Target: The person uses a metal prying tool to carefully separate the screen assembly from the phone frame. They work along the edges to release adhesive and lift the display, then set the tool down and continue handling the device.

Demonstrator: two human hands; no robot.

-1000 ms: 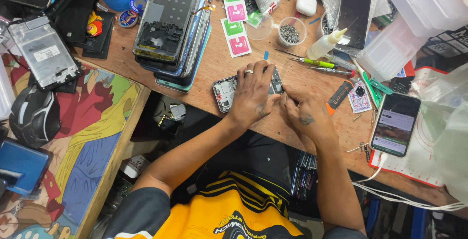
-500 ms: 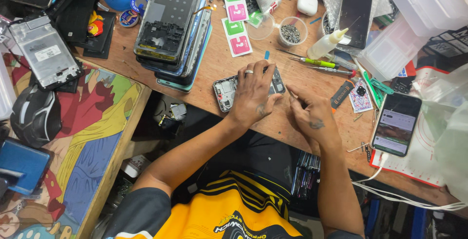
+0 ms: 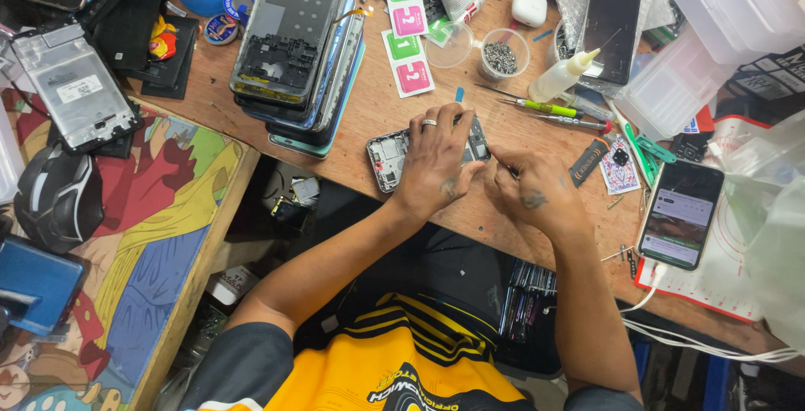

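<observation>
- We see our left hand (image 3: 438, 159) pressed flat over the opened phone (image 3: 392, 155) near the bench (image 3: 360, 117) edge.
- Our right hand (image 3: 532, 189) pinches a thin tool at the phone's right end.
- Just beyond lie two white rectangular packets (image 3: 406, 29) with green and pink squares.
- Beside them stands a small clear cup of screws (image 3: 501, 56).

Two hands (image 3: 438, 159) (image 3: 537, 189) (one opened phone (image 3: 387, 156))
</observation>
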